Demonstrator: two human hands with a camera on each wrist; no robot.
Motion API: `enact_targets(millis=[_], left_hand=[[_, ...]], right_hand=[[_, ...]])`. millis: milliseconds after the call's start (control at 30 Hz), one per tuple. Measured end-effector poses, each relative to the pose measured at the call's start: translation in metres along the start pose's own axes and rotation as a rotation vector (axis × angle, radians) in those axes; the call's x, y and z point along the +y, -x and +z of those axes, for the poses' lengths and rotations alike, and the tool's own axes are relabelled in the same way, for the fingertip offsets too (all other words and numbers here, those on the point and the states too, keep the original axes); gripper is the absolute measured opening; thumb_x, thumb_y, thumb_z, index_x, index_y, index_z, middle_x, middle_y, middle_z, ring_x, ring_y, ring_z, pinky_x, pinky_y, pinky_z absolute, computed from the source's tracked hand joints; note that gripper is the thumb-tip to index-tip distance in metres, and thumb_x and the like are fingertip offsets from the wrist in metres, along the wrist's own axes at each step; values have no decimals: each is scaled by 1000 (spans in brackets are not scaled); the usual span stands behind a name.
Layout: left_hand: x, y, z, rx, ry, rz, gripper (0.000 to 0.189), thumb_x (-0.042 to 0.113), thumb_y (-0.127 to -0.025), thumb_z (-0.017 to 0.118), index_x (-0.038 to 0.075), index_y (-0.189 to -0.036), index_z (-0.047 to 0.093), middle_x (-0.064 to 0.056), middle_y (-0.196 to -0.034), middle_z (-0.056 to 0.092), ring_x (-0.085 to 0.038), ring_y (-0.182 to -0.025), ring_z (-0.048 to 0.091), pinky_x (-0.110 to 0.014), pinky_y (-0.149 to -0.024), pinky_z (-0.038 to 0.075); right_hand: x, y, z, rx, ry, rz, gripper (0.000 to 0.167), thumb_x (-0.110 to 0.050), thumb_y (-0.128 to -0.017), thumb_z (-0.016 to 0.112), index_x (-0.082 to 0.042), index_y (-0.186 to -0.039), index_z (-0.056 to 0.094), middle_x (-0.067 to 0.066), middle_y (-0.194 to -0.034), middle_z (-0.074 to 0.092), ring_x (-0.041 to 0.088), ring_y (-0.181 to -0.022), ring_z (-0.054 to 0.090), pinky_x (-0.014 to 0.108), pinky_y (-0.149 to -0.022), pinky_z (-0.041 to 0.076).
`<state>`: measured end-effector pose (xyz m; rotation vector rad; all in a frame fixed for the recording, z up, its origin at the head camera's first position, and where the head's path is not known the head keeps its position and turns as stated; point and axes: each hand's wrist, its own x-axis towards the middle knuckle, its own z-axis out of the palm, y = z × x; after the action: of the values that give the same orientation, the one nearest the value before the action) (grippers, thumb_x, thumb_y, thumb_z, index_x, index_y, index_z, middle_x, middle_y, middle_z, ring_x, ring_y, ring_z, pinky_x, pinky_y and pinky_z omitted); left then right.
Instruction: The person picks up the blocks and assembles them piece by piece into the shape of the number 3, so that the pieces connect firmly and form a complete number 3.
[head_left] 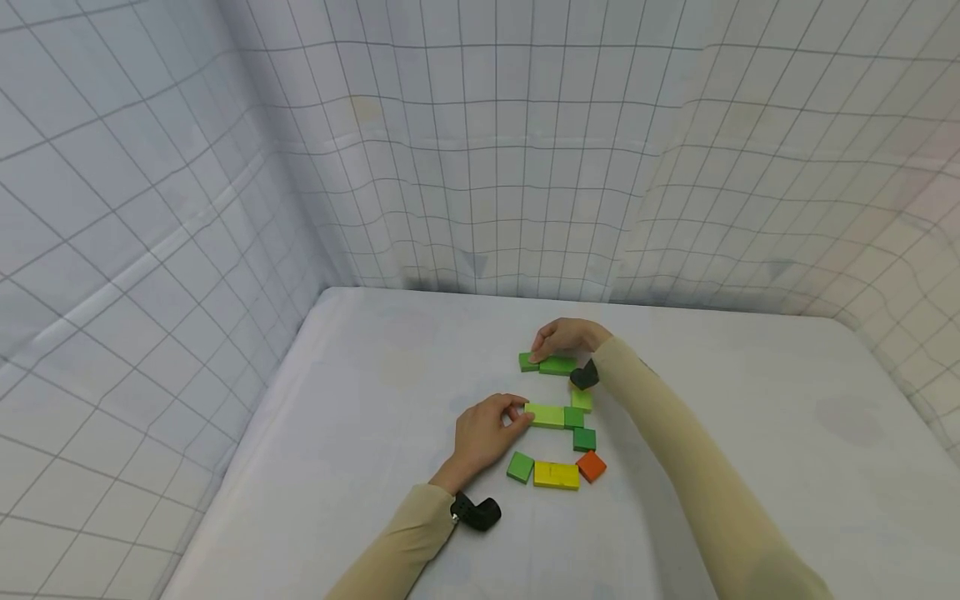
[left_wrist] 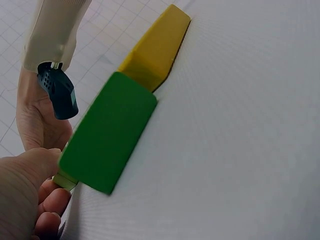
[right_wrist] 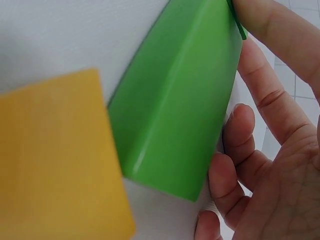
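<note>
My left hand [head_left: 487, 432] holds the left end of a long light green block [head_left: 546, 416] between thumb and fingers; in the left wrist view only a sliver of that block [left_wrist: 65, 181] shows. Farther back, my right hand [head_left: 572, 335] reaches down and pinches a small green block [head_left: 527, 362]. That block sits at the left end of a long green block [head_left: 558, 366], which fills much of the right wrist view, with the curled lower fingers [right_wrist: 235, 172] beside it. A small green square [head_left: 573, 417] meets the light green block's right end.
Nearer the body lie a green block [head_left: 521, 467], a yellow block [head_left: 557, 476] and a tilted orange-red block [head_left: 592, 467]. Another green square [head_left: 584, 439] and a light green block [head_left: 581, 401] form the right side. An orange-yellow block [right_wrist: 60, 160] is partly hidden under the right wrist.
</note>
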<state>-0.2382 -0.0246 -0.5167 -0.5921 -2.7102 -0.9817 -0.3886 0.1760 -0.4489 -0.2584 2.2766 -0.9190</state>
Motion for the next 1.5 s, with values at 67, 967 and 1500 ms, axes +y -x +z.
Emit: enact_targets(millis=[67,967,1500], left_hand=[[0,0,0,3,2,1,27,40,-90,63,20,-107,71,15,-77,56,0,-56,43,-21,-52,34],[-3,-1,1,10,-3,6,27,41,-89,63,21,-106,71,17,-76,55,1,-57,44,-20,-52,34],[-2,0,0,10,5,11,27,40,-89,64,20,-106,71,16,-77,56,1,-56,43,-20,-51,34]], right_hand=[[0,0,0,-2,6,-1,18,-30,-81,76,-15,-87,67,0,-100,60,18,-108,43,42,-102,24],[0,-1,1,-22,36,-17,21,-31,-81,75,-14,-89,66,-1,-96,59,16,-100,44,37,-95,27],[5,-2,-1,-19,83,-31,28,-41,-89,65,-13,-89,63,2,-103,54,18,-103,40,37,-92,28]])
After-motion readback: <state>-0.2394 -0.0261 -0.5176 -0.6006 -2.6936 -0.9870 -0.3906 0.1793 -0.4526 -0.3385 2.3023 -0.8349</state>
